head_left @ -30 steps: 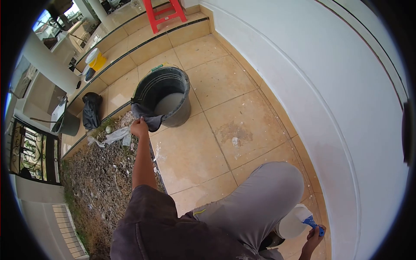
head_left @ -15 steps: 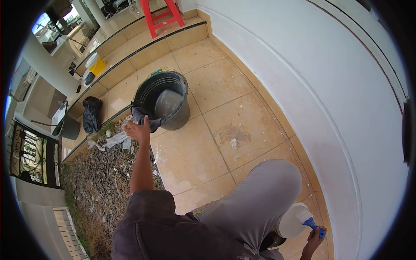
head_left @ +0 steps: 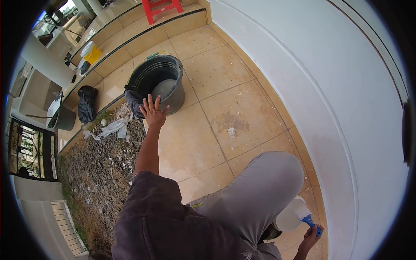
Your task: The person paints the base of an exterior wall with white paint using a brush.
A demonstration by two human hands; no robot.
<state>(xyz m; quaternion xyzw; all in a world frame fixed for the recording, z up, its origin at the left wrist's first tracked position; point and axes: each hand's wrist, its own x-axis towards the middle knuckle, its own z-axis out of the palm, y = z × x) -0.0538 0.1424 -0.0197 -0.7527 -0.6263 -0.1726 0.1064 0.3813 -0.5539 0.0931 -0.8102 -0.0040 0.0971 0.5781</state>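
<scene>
Grips likely light brush (head_left: 305, 216) by its stiff handle (head_left: 308, 220) in right hand (head_left: 313, 234), splays empty left hand (head_left: 153, 112) by soft-looking rag (head_left: 133, 103), best pinched at its edge.

Near right, I am seeing a brush (head_left: 308, 220) showing blue handle, white bristles; tub (head_left: 287, 220) showing white. Trousers (head_left: 268, 186) are reading grey. Far left, I am logging a dark grey bucket (head_left: 177, 96), green handle grip (head_left: 152, 55). Far stool (head_left: 163, 9) is showing red. Tiles (head_left: 190, 143) are showing beige, dark lines gridding them.
</scene>
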